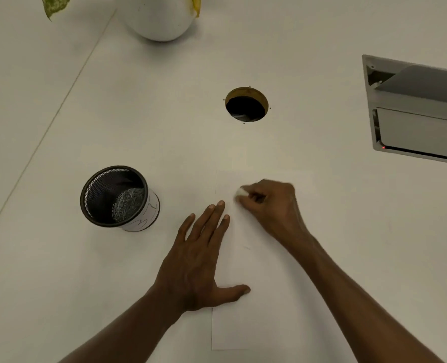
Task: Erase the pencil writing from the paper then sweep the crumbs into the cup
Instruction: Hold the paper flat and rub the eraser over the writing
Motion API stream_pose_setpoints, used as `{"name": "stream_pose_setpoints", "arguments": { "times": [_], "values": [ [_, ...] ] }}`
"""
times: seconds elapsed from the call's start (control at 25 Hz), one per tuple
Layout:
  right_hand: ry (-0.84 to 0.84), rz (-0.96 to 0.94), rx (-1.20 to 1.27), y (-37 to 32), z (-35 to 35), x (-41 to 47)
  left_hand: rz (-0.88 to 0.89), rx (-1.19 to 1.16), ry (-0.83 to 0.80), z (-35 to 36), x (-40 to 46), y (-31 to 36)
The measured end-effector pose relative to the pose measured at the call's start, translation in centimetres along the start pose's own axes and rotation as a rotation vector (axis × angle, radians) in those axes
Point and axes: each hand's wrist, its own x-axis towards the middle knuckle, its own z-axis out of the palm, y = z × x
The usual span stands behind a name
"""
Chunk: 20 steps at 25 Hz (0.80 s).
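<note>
A white sheet of paper (256, 318) lies on the white table in front of me. My left hand (201, 260) rests flat, fingers spread, on the paper's left edge. My right hand (272, 205) pinches a small white eraser (240, 191) against the upper part of the sheet; the eraser looks blurred. A faint pencil mark (247, 248) shows mid-sheet. A black mesh cup (117, 197) with a white paper wrap stands to the left of the paper, apart from both hands. Grey scraps lie in its bottom.
A round cable hole (246, 104) opens in the table beyond the paper. A grey metal socket box (416, 111) with a raised lid sits at the far right. A white plant pot (162, 17) stands at the back, a leaf (54, 5) at top left.
</note>
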Motion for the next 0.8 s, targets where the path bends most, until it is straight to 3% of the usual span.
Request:
{"name": "stream_pose_setpoints", "arguments": {
  "times": [0.12,0.24,0.36,0.44,0.6,0.68,0.8],
  "values": [
    [0.033,0.034,-0.007,0.3,-0.5,0.1,-0.006,-0.018,0.002,0.1,-0.2,0.0],
    [-0.072,-0.021,-0.074,-0.7,-0.5,-1.0,-0.011,-0.017,0.011,0.0,0.0,0.0],
    [0.018,0.107,-0.112,-0.4,-2.2,0.0,-0.013,-0.019,0.018,0.1,-0.1,0.1],
    [0.057,0.243,0.064,-0.7,-3.1,-0.2,-0.016,-0.019,0.019,0.0,-0.1,0.1],
    [-0.065,0.506,0.473,-1.5,-3.7,-2.5,-0.021,-0.005,0.027,0.1,-0.1,0.1],
    [-0.083,0.525,0.377,-1.7,-3.8,-2.3,-0.024,-0.002,0.034,0.1,-0.1,0.1],
    [-0.118,0.279,-0.023,-2.5,-2.7,-2.2,-0.025,-0.001,0.051,0.2,-0.1,0.1]
  ]
}}
